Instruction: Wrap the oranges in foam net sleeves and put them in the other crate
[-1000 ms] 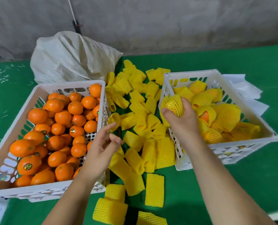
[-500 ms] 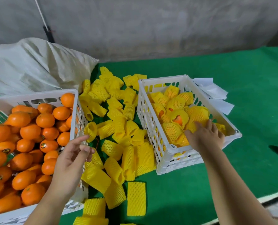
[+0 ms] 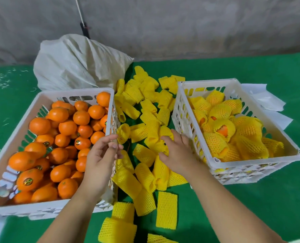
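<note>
On the green table cover (image 3: pixel 251 207): two white crates with a loose pile of yellow foam net sleeves (image 3: pixel 145 120) between them.

Labels: several bare oranges (image 3: pixel 58 137) in the left crate (image 3: pixel 45 207) carry small round stickers, dark with gold; print too small to read. No other writing legible.

Left hand (image 3: pixel 100 162): raised over the left crate's right rim, palm turned toward the camera, fingers loosely bent, thumb and index tips near each other. Holds nothing. Fingertips sit just beside an open-mouthed sleeve (image 3: pixel 123 133) near the crate wall; touching or not, cannot tell.

Right hand (image 3: pixel 178 151): palm down on the sleeve pile, just left of the right crate (image 3: pixel 251 160). Fingers are spread and reach into the sleeves. Fingertips are buried in the yellow foam, so whether it pinches a sleeve or only rests on them cannot be told.

Task items: unwrapped oranges fill the left crate. Wrapped oranges (image 3: pixel 233 134) lie in the right crate; one shows orange skin through the open end of its sleeve.

Hidden or cut off: both forearms run out of the bottom edge. The left forearm covers part of the left crate's near right corner. Some sleeves at the bottom are cropped. A white sack (image 3: pixel 75 67) sits behind the left crate, contents not visible. White paper sheets (image 3: pixel 266 100) stick out from behind the right crate, mostly hidden.
</note>
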